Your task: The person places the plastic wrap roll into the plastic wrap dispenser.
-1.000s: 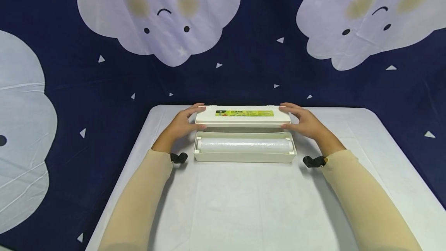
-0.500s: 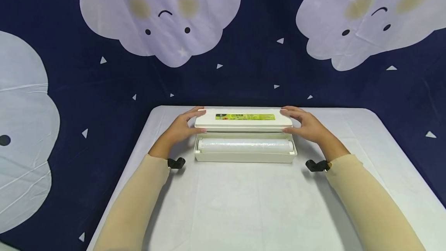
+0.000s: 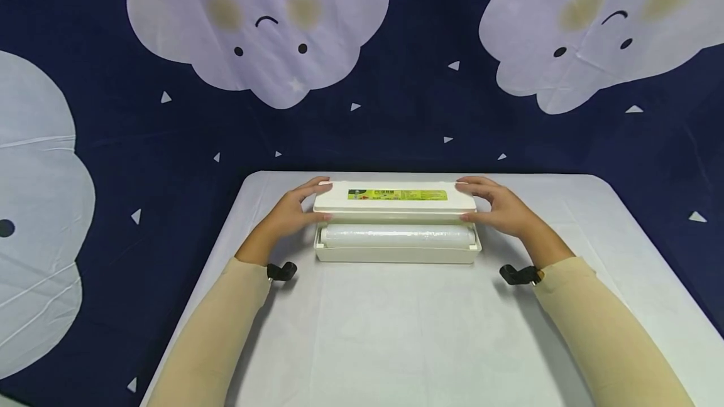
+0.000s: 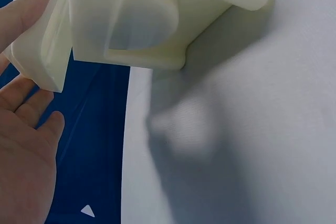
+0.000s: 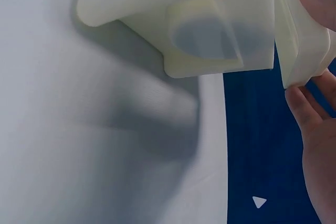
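Observation:
A cream dispenser box sits on the white table, with a roll of clear film lying in it. Its hinged lid, bearing a green label, hangs tilted low over the roll. My left hand pinches the lid's left end and my right hand pinches its right end. In the left wrist view a fingertip lies on the lid's end beside the box's end wall. The right wrist view shows the same at the lid's other end, with the right hand below it.
The white table stretches toward me from the box. A dark blue cloth with pale clouds hangs behind the table's far edge. Black wrist mounts sit by both sleeves.
The lid has swung down closer to the box and covers more of the roll. Both hands came down and slightly toward me with it.

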The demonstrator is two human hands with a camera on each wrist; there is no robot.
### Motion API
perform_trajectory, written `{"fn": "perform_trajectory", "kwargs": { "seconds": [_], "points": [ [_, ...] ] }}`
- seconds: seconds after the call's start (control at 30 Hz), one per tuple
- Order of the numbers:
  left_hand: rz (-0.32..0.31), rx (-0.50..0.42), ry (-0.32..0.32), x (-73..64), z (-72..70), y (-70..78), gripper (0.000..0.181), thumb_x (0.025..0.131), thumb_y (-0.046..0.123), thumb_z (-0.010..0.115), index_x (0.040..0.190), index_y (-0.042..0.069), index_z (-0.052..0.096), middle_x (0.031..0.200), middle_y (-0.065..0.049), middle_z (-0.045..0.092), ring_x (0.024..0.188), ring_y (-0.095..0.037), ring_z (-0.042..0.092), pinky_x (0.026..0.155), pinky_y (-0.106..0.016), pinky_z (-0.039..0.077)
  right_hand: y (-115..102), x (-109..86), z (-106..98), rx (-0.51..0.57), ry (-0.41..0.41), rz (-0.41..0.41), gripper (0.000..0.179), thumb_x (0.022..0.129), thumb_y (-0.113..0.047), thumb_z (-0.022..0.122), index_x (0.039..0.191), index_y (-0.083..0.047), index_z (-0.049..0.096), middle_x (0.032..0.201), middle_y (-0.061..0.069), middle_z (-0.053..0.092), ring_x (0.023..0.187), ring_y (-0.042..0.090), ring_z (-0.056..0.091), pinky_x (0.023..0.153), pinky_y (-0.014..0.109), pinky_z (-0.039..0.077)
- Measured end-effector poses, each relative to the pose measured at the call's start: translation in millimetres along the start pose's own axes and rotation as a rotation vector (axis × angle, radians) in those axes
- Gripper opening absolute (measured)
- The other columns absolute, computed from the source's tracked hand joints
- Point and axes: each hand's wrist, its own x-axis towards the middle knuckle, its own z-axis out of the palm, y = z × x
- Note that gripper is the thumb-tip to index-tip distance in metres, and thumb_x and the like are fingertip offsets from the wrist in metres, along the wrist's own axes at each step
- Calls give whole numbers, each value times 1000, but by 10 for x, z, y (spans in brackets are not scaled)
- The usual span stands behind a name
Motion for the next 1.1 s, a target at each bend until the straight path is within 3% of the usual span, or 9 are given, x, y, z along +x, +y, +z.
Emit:
{"fn": "perform_trajectory", "kwargs": {
  "seconds": [0.43, 0.73, 1.1],
  "points": [
    [20, -5, 4, -126, 11, 39, 74, 86, 21, 91, 152, 12, 58, 165, 3, 41, 153, -20, 29, 123, -51, 24, -2, -123, 13, -69, -27, 8, 71, 82, -15, 94, 145, -5, 63, 155, 12, 50, 145, 40, 38, 113, 68, 31],
    [21, -2, -13, -235, 44, 42, 74, 84, 18, 92, 150, 11, 60, 165, 3, 41, 153, -21, 30, 123, -50, 24, -10, -220, 35, -73, -23, 35, 73, 79, -18, 96, 145, -9, 65, 154, 5, 51, 146, 33, 39, 114, 66, 32],
    [50, 5, -11, -376, 71, 68, 75, 80, 18, 95, 147, 10, 64, 162, -8, 45, 152, -26, 34, 121, -54, 27, -99, -361, 70, -34, -18, 1, 71, 79, -15, 96, 143, -10, 66, 152, 5, 53, 145, 31, 40, 114, 63, 31]
  ]
}}
